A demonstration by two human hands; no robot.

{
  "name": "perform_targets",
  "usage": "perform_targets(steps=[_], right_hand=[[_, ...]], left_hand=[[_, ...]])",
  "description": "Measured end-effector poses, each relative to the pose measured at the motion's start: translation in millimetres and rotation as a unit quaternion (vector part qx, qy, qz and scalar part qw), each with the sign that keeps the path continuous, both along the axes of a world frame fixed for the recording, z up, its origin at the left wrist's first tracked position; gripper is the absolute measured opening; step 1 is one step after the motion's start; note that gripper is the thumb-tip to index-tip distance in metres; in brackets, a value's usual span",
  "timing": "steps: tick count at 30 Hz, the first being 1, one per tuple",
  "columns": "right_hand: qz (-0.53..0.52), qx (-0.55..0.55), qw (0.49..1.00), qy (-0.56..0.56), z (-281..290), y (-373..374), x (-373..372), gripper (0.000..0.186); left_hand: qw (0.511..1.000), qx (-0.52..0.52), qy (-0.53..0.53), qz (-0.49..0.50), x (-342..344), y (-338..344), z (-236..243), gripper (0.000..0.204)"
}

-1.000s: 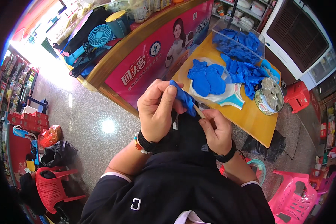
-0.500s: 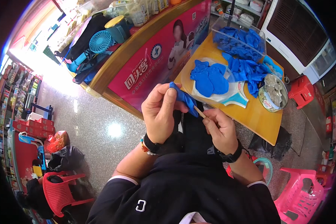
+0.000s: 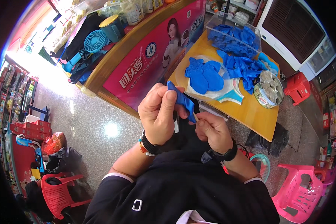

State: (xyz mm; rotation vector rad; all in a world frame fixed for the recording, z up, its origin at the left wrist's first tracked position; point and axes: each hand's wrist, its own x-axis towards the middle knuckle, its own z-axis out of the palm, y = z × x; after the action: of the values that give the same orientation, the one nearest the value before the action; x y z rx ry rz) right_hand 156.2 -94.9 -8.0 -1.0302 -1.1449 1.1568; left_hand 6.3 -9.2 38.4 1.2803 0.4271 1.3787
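Note:
My left hand (image 3: 158, 112) pinches a soft blue piece (image 3: 183, 100) upright between thumb and fingers. My right hand (image 3: 214, 132) grips a pale wooden stick (image 3: 195, 117) whose upper end disappears into the lower part of that blue piece. Beyond them on the yellow table (image 3: 255, 119), flat blue pieces (image 3: 207, 78) lie on a translucent round plate, over a white-and-turquoise item (image 3: 231, 99). More crumpled blue pieces (image 3: 240, 67) lie to the right, near a round tin (image 3: 268, 91) holding greyish lumps. A clear bin (image 3: 235, 39) full of blue pieces stands at the back.
A wooden counter (image 3: 112, 59) with a pink front holds a blue fan (image 3: 95, 42) and clutter. An air cooler (image 3: 287, 33) and red stool (image 3: 298, 89) stand right. A red chair (image 3: 58, 194), pink chair (image 3: 295, 190) and stocked shelves (image 3: 16, 100) line the sides.
The blue piece has shifted down along the stick, so less wood shows. My right hand's fingers have curled closer beneath it; my left hand keeps its pinch.

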Motion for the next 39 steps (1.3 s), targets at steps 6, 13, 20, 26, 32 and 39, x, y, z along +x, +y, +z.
perform_targets(steps=[6, 13, 20, 26, 32, 39], right_hand=[[0.058, -0.045, 0.995, 0.067, -3, 5, 4, 0.017], [-0.179, 0.193, 0.926, -0.272, -4, 7, -1, 0.008], [0.166, -0.138, 0.948, 0.235, -4, 1, 8, 0.022], [-0.093, 0.107, 0.974, -0.179, -8, 2, -3, 0.021], [0.214, -0.184, 0.908, 0.31, -4, 3, 11, 0.015], [-0.028, 0.036, 0.996, -0.082, -3, 4, -8, 0.017]], left_hand=[[0.999, -0.044, 0.012, -0.012, -1, 3, -5, 0.018], [0.997, -0.076, -0.014, -0.026, -2, -2, -2, 0.017], [0.999, -0.041, 0.009, -0.009, -3, 2, -2, 0.018], [0.998, -0.056, 0.039, -0.002, 1, -2, -4, 0.022], [0.998, -0.04, 0.03, -0.027, -6, 4, 0, 0.018], [0.999, -0.041, 0.019, -0.017, -5, 7, -2, 0.018]])
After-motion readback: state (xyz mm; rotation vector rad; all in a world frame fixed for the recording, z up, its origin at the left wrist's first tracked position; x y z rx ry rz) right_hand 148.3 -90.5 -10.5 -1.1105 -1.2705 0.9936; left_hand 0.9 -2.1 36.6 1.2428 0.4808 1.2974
